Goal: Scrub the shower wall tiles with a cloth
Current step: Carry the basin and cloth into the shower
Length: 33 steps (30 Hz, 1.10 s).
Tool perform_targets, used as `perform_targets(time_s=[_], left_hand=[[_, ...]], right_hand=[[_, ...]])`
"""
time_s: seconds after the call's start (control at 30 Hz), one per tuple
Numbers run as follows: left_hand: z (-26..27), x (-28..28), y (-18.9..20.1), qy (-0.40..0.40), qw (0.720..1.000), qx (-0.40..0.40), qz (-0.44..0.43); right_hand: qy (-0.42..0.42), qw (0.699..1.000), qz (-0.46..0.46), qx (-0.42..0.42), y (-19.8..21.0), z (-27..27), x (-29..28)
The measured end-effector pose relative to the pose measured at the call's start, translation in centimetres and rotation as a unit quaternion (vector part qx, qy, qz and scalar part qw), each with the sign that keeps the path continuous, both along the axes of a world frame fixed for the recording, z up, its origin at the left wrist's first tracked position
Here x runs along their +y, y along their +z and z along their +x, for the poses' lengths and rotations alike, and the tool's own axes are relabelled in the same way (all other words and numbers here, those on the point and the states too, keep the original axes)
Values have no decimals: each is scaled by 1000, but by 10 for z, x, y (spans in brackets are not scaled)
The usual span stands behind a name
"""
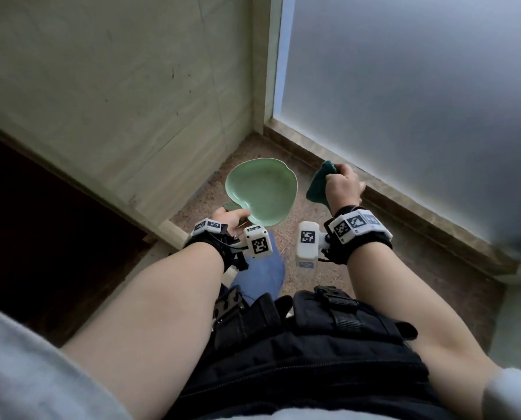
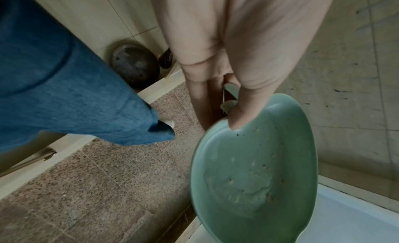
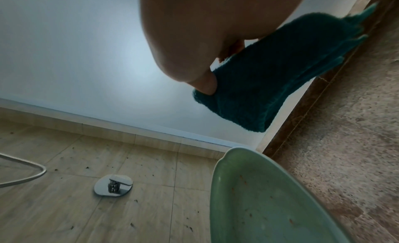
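Head view: the right hand clutches a soft, bunched teal cloth above the floor's right edge, clear of the wall tiles. It looks light and limp, best wadded in the palm. The left hand pinches a green dish by its rim.

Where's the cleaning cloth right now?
In the head view the dark teal cloth is gripped in the person's right hand, held up right of the green dish and near the frosted glass panel.

no readable text, only black-and-white coded markers on wrist units
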<state>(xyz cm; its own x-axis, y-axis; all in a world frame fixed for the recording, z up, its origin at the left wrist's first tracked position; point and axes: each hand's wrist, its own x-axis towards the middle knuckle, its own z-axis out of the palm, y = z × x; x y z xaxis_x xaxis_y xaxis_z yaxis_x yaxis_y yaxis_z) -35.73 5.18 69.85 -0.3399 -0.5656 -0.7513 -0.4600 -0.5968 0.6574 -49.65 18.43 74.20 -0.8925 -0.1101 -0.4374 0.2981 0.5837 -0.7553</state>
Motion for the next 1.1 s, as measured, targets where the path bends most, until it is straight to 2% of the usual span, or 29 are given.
perform_targets(time_s=[0.2,0.3,0.4,0.53,0.67,0.77,0.83,0.9,0.97,1.03,1.1], left_hand=[[-96,-55,-6,15,1000,12,-12],[-146,-85,-2,37,999,25,0],[-187,-117,4,8,1000,3,-3],[-230,-151,17,35,999,-5,-28],[-252,-161,28,37,999,-2,-26],[-258,-179,23,86,996,-31,-20],[-259,-185,21,86,995,-53,-20],[-264,-189,21,98,994,-41,-8],[-269,-193,19,127,991,-43,-7],[-276,-191,18,184,982,-41,-18],[-280,-189,18,205,978,-34,-18]], right_hand=[[-10,1000,-2,11,-10,-98,-49],[37,999,17,25,-7,-148,-88],[85,996,32,25,-1,-191,-122],[97,995,15,34,10,-240,-160],[106,994,-15,33,16,-265,-189],[141,989,-33,28,25,-280,-209],[158,986,-42,27,20,-293,-223],[174,983,-55,18,10,-311,-239],[206,975,-81,-1,19,-320,-253],[274,955,-115,-17,31,-332,-271],[297,944,-139,-21,33,-341,-281]])
